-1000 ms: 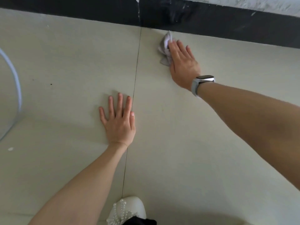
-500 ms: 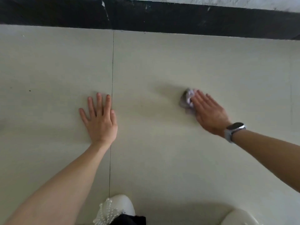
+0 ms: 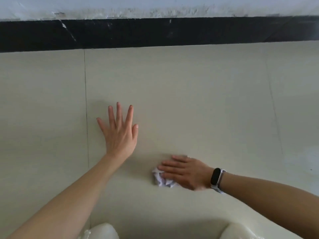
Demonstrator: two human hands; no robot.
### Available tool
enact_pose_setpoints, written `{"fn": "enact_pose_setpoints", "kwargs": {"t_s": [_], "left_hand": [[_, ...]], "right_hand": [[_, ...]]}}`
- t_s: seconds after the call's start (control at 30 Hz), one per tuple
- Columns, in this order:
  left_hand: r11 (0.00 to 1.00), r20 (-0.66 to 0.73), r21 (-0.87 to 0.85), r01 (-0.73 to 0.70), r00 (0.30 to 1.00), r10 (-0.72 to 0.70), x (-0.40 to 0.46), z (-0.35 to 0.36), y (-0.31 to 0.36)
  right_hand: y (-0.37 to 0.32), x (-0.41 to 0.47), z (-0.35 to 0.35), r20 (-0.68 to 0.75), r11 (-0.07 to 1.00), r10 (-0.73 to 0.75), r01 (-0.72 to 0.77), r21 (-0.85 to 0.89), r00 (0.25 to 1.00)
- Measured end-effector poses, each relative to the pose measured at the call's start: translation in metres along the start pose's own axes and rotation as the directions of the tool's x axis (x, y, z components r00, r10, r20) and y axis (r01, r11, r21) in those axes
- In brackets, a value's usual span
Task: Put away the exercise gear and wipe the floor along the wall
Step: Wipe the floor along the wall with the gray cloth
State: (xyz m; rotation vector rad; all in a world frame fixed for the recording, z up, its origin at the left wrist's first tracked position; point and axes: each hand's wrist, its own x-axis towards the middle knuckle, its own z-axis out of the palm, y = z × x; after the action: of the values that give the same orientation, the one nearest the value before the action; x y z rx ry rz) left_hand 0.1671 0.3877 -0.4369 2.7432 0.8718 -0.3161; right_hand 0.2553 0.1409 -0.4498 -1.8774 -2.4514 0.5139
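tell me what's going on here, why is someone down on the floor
A person is wiping the pale tiled floor by the wall. The right hand, with a dark band on its wrist, presses a crumpled white cloth flat against the tile, some way out from the black baseboard. The left hand rests on the floor with fingers spread, beside a tile seam, apparently for support. No exercise gear is in view.

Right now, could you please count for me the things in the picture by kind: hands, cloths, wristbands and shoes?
Hands: 2, the left hand flat on the floor and the right hand pressing the wipe.
Crumpled white wipes: 1.
Black wristbands: 1.
White shoe tips: 2, left one and right one.
Total: 6
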Motion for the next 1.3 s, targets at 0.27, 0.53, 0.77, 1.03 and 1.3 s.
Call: {"fn": "enact_pose_setpoints", "kwargs": {"t_s": [0.27,0.53,0.77,1.03,1.3], "left_hand": [[0.997,0.167,0.072,0.006,0.986,-0.018,0.039,0.003,0.039],[0.996,0.143,0.054,-0.070,0.988,0.062,0.040,0.009,0.032],[0.993,0.254,0.099,-0.065,0.967,0.038,0.044,0.006,0.029],[0.993,0.350,0.115,-0.022,0.937,-0.020,0.046,-0.003,0.035],[0.986,0.474,0.162,0.033,0.874,-0.107,0.055,-0.020,0.045]], "right_hand": [[0.191,-0.060,-0.050,0.023,-0.255,0.960,-0.833,0.491,-0.280],[0.163,0.127,-0.069,-0.260,0.670,0.742,-0.670,0.320,0.618],[0.234,0.041,-0.071,-0.300,0.495,0.865,-0.780,0.383,0.402],[0.195,-0.037,-0.040,-0.121,-0.082,0.980,-0.877,0.473,-0.157],[0.067,-0.008,-0.012,-0.241,0.791,0.609,-0.602,0.110,0.756]]}}
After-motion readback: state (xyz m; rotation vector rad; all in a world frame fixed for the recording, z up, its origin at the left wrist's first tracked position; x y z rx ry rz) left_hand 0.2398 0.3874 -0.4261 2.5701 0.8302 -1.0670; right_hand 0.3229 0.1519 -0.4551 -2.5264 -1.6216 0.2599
